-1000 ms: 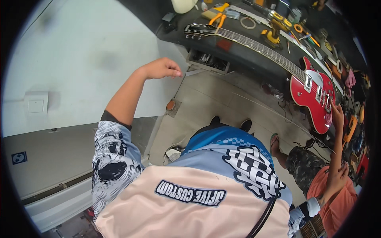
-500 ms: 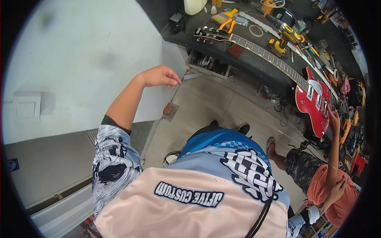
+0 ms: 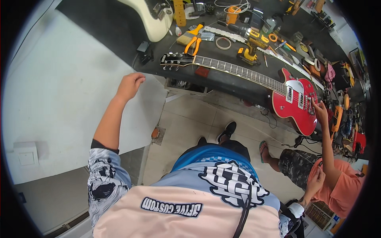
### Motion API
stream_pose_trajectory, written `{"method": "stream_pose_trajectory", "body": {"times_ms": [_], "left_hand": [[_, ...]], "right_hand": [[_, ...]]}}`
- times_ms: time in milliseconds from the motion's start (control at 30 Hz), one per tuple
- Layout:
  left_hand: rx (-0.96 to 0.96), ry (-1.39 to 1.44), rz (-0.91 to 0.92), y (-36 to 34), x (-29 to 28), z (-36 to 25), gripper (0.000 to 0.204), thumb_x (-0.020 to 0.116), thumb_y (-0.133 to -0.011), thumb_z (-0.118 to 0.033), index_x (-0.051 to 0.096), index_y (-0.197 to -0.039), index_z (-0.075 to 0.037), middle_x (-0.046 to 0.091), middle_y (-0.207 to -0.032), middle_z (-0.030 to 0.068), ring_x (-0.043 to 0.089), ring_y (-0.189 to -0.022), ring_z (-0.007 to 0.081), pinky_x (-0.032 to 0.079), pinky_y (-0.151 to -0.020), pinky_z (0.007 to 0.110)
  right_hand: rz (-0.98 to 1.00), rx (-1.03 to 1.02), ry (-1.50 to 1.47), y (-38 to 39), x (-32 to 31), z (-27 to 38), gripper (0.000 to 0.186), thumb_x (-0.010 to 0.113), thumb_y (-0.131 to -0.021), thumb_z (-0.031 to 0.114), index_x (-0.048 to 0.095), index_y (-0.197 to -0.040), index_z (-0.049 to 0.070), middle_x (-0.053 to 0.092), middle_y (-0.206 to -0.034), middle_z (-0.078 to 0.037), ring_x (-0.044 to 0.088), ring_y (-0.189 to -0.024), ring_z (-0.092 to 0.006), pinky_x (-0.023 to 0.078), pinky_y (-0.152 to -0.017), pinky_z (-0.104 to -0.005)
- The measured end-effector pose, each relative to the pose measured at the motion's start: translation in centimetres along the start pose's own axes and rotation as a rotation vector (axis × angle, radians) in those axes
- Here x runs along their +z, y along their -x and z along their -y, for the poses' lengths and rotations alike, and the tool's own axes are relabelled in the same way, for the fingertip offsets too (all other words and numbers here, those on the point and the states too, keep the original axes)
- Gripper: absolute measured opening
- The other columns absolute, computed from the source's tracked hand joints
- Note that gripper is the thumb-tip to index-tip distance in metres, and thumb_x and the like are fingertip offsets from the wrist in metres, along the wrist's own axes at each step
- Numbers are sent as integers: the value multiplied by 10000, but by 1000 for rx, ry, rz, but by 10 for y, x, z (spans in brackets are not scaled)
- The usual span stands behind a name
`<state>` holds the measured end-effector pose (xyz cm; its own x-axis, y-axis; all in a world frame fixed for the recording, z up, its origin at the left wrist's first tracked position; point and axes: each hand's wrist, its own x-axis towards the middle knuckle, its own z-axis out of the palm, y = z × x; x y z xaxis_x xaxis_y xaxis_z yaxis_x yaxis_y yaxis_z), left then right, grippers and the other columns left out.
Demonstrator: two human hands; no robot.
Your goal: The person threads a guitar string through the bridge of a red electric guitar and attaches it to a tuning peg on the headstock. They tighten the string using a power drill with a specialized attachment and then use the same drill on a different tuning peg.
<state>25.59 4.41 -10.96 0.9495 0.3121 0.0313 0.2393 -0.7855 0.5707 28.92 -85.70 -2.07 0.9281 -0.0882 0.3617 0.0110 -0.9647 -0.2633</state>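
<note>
My left hand is raised in front of the white wall, left of the workbench corner. Its fingers are curled in, and nothing shows in them. My right hand is at the lower right, in front of another person's orange shirt. Its fingers are pinched together around a small dark thing too small to name. On the bench's front edge lies a red electric guitar, its neck pointing left. The other person's hand touches the guitar body near the bridge. Neither of my hands touches the guitar.
The dark workbench carries orange-handled pliers, a brush, a tape roll, a yellow cordless drill and a cream guitar body. The other person stands to my right. Cables hang below the bench.
The bench and guitar have shifted left and down in view, and more of the bench shows. My left hand is higher and farther left. My right hand appears farther left. My feet have moved.
</note>
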Motion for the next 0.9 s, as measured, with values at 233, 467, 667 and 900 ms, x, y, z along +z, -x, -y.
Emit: {"method": "stream_pose_trajectory", "body": {"times_ms": [233,467,667,900], "left_hand": [[171,-244,-187,-73,14,-30,164,674,-933,-176,716,-1012,-39,718,-996,170,672,-945,389,526,-833,429],[57,-360,-184,-108,26,-24,164,654,-958,-154,712,-1030,-18,729,-993,172,701,-928,351,533,-836,407],[94,-365,-144,-154,57,-6,134,640,-962,-111,694,-1023,-4,716,-981,182,684,-930,370,528,-827,424],[119,-352,-109,-159,72,0,108,636,-964,-97,679,-1003,-6,695,-968,179,666,-923,375,520,-809,439]], "right_hand": [[-62,-28,-48,-55,48,4,135,646,-984,75,722,-1076,14,687,-961,-94,649,-894,-201,500,-847,-308],[-196,68,-178,-124,100,22,106,688,-924,95,729,-1009,47,679,-911,-124,665,-833,-287,518,-754,-361],[-228,131,-222,-181,139,34,105,691,-925,119,740,-989,51,681,-894,-127,670,-821,-301,521,-754,-376],[-267,218,-150,-216,192,17,148,678,-937,183,758,-976,65,718,-942,-134,689,-863,-327,529,-769,-398]]}}
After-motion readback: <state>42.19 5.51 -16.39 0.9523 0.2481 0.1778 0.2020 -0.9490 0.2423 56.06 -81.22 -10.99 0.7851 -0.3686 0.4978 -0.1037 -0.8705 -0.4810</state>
